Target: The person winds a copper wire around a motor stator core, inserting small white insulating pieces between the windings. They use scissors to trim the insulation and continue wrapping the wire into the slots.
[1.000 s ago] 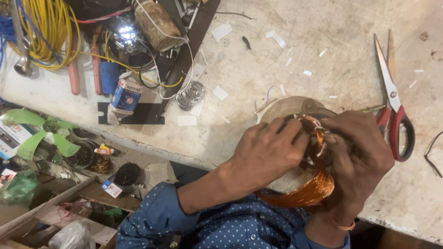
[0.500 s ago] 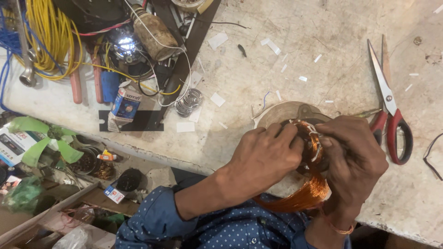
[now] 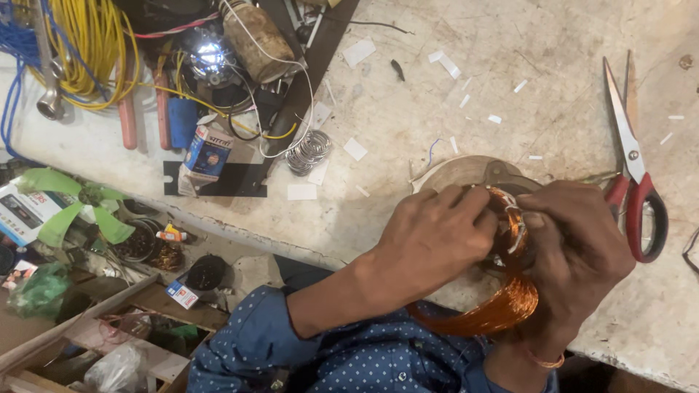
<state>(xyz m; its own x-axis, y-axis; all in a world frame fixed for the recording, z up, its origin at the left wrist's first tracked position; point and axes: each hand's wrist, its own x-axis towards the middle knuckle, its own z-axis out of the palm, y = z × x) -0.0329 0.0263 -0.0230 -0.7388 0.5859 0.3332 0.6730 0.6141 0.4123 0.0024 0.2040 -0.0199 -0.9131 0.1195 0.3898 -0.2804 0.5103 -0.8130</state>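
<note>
the left hand and right hand cover most of the round grey metal motor part, hiding the fingertips. beside it, the looped orange copper wire coil partly vanishes under the right wrist. right of it, a thin dark wire is cut off.

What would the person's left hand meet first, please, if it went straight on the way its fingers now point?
The left hand points rightwards and is already on the copper wire coil. Straight beyond that lies the right hand, which probably comes first, well before the red-handled scissors.
</note>
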